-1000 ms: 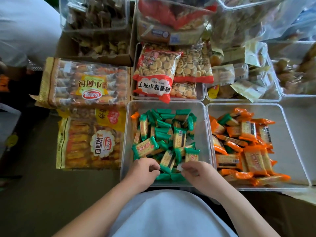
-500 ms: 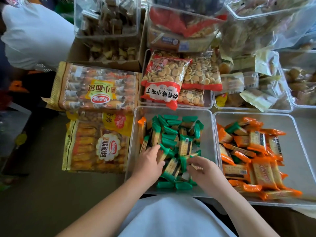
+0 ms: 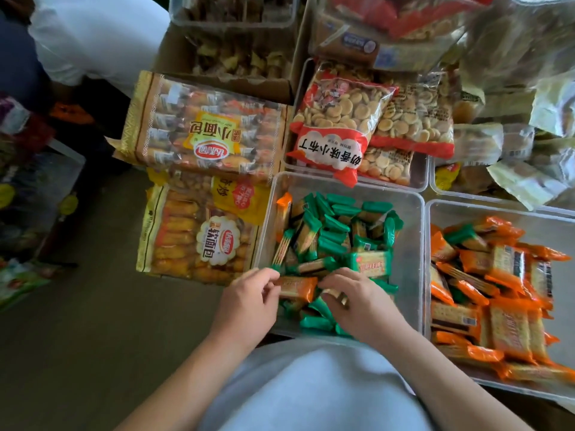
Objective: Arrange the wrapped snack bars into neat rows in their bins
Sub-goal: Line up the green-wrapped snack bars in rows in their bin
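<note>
- Centre bin point(image 3: 411, 262): nearest; holds a heap of bars point(image 3: 329, 231).
- Single bar point(image 3: 295, 287): crosswise on the heap's near end, left grip point(image 3: 245, 306) on its left end, right grip point(image 3: 364, 306) at its right end.
- Right bin point(image 3: 553, 227): just right of the centre bin, with piled bars point(image 3: 504, 325) in its left part.
- Near bread pack point(image 3: 199, 241): left of the centre bin.
- Far bread pack point(image 3: 202, 129): behind the near one.
- Biscuit bags point(image 3: 339, 119): in a tray point(image 3: 421, 180) behind the centre bin.
- Cardboard box point(image 3: 280, 88): behind the far bread pack.

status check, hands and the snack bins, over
Left hand pinches orange bar in green-bar bin; right hand at its other end, grip unclear. Green bars jumbled, no rows. Second orange bar stands in far-left corner.
</note>
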Motion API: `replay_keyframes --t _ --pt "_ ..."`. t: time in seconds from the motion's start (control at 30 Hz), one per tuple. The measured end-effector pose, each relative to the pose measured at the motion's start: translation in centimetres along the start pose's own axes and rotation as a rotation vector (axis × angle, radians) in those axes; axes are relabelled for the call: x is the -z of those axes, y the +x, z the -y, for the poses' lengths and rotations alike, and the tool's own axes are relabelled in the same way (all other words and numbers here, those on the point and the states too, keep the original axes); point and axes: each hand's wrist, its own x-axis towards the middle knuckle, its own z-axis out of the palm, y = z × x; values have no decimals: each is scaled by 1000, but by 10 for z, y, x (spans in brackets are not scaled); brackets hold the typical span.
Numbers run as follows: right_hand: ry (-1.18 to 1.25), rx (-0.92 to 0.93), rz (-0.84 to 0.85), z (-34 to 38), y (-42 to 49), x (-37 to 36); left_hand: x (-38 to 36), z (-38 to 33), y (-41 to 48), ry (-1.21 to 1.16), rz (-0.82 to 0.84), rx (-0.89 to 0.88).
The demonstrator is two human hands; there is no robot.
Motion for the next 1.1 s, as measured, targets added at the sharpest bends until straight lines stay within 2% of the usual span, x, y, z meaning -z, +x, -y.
replay_keyframes --t 0.07,0.17,0.27,0.4,0.47,0.53,0.67,0.73,0.8,0.93,1.1 --pt "32 -76 156 4 14 -12 6 4 -1 74 -15 0" --pt "-103 -192 307 9 35 -27 3 6 1 99 -25 20" --pt "-232 -244 382 14 49 -42 1 12 0 12 -47 36" --pt "-240 -270 400 21 53 -52 3 19 -2 13 -7 -6" --pt "-110 -310 348 23 51 -41 5 18 -3 26 19 -9" --pt "-5 -368 218 19 44 -18 6 16 -6 69 53 -8" --pt "-134 -401 -43 0 20 31 -1 3 -10 93 168 -57" --pt "-102 -439 -77 -4 11 41 -16 -6 -3 86 312 -33" --pt "-45 -447 -73 -6 4 41 -32 -13 10 135 478 83" --pt "-3 -458 -131 -5 -12 39 -55 -14 41 185 690 204" --pt "-99 -493 -223 -8 -33 45 -59 -6 44 15 790 239"
